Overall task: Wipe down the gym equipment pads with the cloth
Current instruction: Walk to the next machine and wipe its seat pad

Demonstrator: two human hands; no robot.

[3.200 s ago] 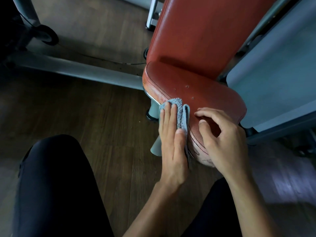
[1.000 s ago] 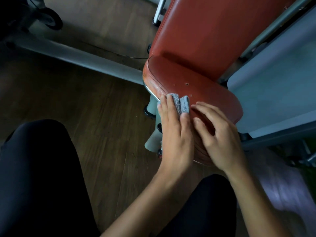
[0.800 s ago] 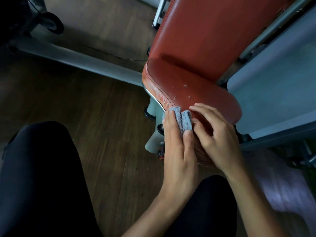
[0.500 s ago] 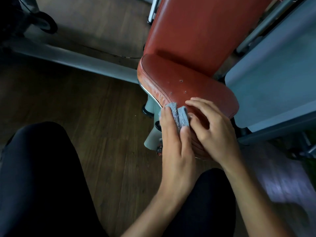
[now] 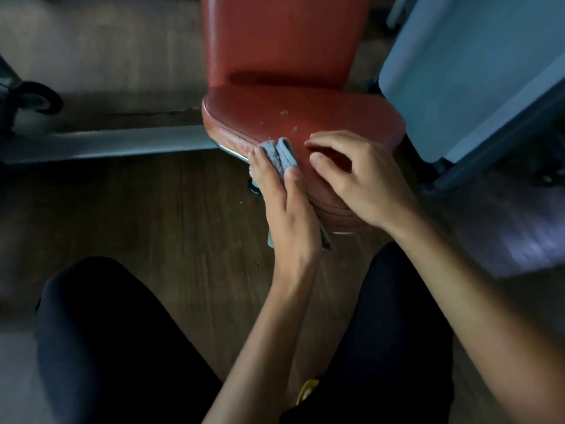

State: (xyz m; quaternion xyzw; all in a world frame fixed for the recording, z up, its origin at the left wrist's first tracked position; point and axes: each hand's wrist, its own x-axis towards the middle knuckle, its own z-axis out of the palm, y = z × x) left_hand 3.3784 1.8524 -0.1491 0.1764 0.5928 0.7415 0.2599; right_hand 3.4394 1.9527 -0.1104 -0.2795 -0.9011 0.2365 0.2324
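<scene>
A red padded seat with an upright red backrest stands in front of me. A folded grey-blue cloth lies over the seat's front left edge. My left hand presses the cloth flat against that edge, fingers straight along the side and thumb on top. Most of the cloth is hidden under the palm, with a corner showing below the wrist. My right hand rests on the seat top just right of the cloth, fingers bent, fingertips on the pad, holding nothing.
A grey metal frame beam runs along the wooden floor at left, with a black wheel behind it. A grey-blue panel stands close on the seat's right. My knees in black trousers fill the lower view.
My left hand has rubbed the cloth back and forth along the seat's front left edge. My right hand stayed on the pad. My view has swung to face the seat more squarely.
</scene>
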